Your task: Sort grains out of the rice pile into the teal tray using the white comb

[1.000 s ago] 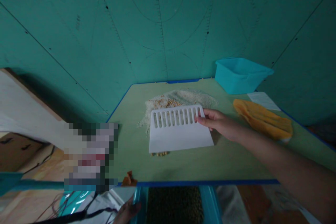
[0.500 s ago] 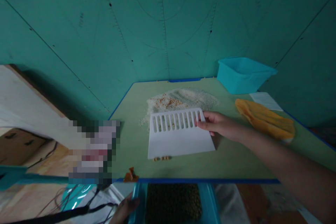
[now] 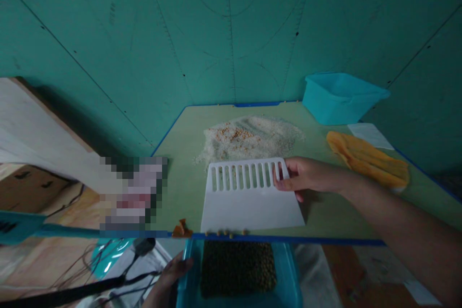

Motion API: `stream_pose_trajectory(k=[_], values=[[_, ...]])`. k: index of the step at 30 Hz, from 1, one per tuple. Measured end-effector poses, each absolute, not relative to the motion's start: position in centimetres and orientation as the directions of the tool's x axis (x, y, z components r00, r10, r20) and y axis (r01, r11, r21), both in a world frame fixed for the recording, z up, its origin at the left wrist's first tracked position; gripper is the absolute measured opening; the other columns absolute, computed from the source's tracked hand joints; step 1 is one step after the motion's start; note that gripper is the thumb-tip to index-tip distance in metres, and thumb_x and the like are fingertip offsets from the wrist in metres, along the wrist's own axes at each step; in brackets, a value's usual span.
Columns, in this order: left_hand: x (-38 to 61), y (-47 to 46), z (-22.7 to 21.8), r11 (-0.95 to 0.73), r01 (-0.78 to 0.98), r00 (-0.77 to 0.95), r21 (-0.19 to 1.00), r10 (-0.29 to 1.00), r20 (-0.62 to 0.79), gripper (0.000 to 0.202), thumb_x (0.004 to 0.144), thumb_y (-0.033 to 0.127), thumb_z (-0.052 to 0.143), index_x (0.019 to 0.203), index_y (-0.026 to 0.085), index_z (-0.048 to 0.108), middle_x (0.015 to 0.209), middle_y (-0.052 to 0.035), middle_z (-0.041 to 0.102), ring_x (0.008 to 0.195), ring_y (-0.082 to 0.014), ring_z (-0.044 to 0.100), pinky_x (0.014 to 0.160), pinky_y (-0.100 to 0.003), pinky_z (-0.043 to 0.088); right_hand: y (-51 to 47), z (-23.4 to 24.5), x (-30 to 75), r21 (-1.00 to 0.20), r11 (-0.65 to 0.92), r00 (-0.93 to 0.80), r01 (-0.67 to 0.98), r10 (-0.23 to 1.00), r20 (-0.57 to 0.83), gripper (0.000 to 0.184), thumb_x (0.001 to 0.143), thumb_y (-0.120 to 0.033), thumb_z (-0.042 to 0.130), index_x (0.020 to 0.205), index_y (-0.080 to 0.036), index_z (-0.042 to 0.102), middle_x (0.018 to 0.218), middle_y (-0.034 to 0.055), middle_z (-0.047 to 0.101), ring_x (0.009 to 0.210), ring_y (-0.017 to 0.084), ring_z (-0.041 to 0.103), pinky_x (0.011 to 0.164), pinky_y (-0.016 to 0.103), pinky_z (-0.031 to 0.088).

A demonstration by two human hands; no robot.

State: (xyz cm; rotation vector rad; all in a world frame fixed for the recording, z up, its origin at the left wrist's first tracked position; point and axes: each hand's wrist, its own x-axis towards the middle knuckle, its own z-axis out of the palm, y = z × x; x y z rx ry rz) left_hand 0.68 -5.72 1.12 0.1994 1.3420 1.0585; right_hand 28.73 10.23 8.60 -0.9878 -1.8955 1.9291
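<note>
My right hand (image 3: 305,177) grips the right end of a white slotted scraper (image 3: 249,197) that lies on the pale green table (image 3: 325,221). The scraper's straight edge is at the table's front rim, with a few yellowish grains (image 3: 225,234) just ahead of it. Below the rim stands a blue bin (image 3: 238,272) filled with dark green grains, and my left hand (image 3: 169,276) holds its left wall. A heap of white grains mixed with yellow ones (image 3: 249,137) lies beyond the scraper.
At the back right of the table stands an empty blue tub (image 3: 341,98). An orange cloth (image 3: 368,159) and a white paper (image 3: 370,134) lie to the right. A small orange scrap (image 3: 180,228) sits at the front rim. Teal walls enclose the table.
My right hand has dragged the scraper toward me, from the middle of the table to its front rim, pushing the few yellow grains along. My left hand shifted slightly at the bin.
</note>
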Motion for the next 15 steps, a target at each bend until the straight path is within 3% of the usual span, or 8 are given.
stream_pose_trajectory(k=[8, 15], values=[[0.35, -6.04, 0.62, 0.549, -0.496, -0.168, 0.673, 0.699, -0.695, 0.02, 0.058, 0.025, 0.068, 0.078, 0.024, 0.067, 0.08, 0.0013, 0.072, 0.109, -0.0272, 0.047, 0.087, -0.031, 0.04, 10.29, 8.0, 29.44, -0.95, -0.138, -0.796, 0.281, 0.519, -0.311, 0.024, 0.069, -0.034, 0.062, 0.077, -0.016, 0.048, 0.066, -0.0046, 0.05, 0.048, 0.004, 0.047, 0.04, 0.016, 0.039], [1.06, -5.54, 1.05, 0.565, -0.587, -0.112, 0.58, 0.652, -0.75, 0.016, 0.06, 0.015, 0.064, 0.074, 0.021, 0.068, 0.065, -0.0007, 0.072, 0.078, -0.0264, 0.064, 0.074, -0.035, 0.048, 10.2, 8.52, 29.64, -0.939, -0.148, -0.804, 0.311, 0.485, -0.343, 0.023, 0.068, -0.031, 0.063, 0.076, -0.016, 0.049, 0.065, -0.0051, 0.049, 0.048, 0.005, 0.049, 0.043, 0.018, 0.044]])
